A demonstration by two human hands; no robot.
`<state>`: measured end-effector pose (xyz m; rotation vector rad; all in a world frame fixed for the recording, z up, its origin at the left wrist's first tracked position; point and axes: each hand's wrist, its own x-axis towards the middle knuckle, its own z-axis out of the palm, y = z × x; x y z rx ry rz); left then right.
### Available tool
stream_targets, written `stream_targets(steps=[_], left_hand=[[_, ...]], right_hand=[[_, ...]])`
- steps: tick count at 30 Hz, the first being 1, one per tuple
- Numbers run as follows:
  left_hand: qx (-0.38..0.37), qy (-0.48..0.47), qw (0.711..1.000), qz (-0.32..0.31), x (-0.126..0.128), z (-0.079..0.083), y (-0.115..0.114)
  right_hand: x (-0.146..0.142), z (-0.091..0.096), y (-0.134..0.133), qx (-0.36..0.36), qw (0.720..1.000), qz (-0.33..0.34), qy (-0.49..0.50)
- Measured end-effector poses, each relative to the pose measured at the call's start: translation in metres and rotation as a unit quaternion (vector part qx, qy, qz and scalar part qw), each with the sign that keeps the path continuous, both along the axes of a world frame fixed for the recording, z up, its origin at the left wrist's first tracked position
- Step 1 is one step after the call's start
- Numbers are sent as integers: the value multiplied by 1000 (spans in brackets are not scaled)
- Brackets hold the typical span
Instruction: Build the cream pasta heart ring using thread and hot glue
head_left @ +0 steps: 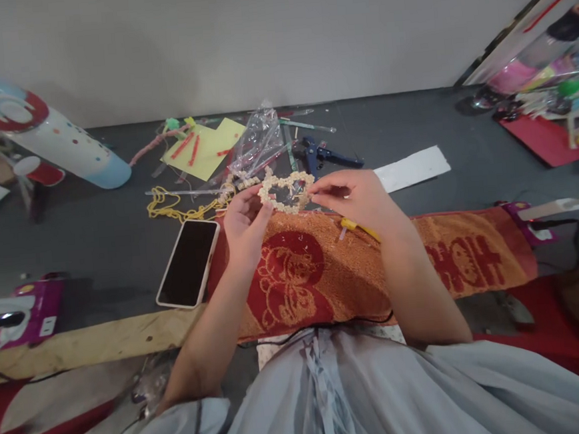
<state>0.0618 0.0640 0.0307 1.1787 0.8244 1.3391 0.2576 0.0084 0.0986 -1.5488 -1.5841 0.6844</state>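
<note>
Between my two hands is a cream-coloured beaded ring [289, 210], roughly heart-shaped with an open middle. My left hand [244, 226] pinches its left side between thumb and fingers. On the other side, my right hand [352, 195] has its thumb and forefinger closed at the ring's right edge. Both hands are over an orange and red towel [354, 272]. A yellow-handled tool [359, 228] lies on the towel below my right hand, partly hidden by the wrist. Behind the ring sit dark blue pliers [311, 154] and crumpled clear plastic [263, 135].
A phone [189, 262] lies left of the towel, near yellow cord [168, 205]. Farther back are yellow paper [209, 158] and a tall bottle [76, 150]. A white strip [413, 168] lies right; a red sheet [539, 144] with clutter is beyond it. A wall closes the back.
</note>
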Motion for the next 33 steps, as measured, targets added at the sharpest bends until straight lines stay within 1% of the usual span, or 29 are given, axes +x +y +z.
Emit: stream_targets(steps=[2, 4, 7, 9, 11, 14, 19, 22, 24, 28, 31, 33], left_hand=[[30, 32, 999, -3, 0, 0, -1], [63, 63, 996, -5, 1, -1, -3], [111, 97, 989, -7, 2, 0, -8], [143, 113, 983, -9, 3, 1, -10], [171, 128, 977, -9, 3, 1, -12], [195, 152, 969, -3, 2, 1, -14], [231, 192, 954, 1, -1, -1, -14], [250, 199, 947, 9, -1, -2, -14], [256, 188, 948, 14, -1, -2, -14], [249, 162, 955, 19, 1, -4, -13], [215, 137, 966, 30, 2, -3, -11], [185, 110, 976, 40, 2, -1, -10]], right_hand=[[-2, 6, 3, -18, 997, 31, -75], [-5, 9, 7, -33, 985, 48, -163], [-9, 7, 10, -60, 958, 59, -273], [-12, 4, 10, -74, 945, 56, -313], [-13, -1, 10, -66, 941, 52, -328], [-12, -9, 8, -39, 942, 58, -329], [-10, -15, 6, -18, 937, 75, -341], [-9, -20, 5, 20, 934, 73, -349], [-8, -25, 3, 54, 929, 68, -359], [-2, -33, 0, 122, 920, 47, -370], [9, -34, -2, 154, 921, 19, -356], [17, -34, -4, 162, 924, -8, -346]])
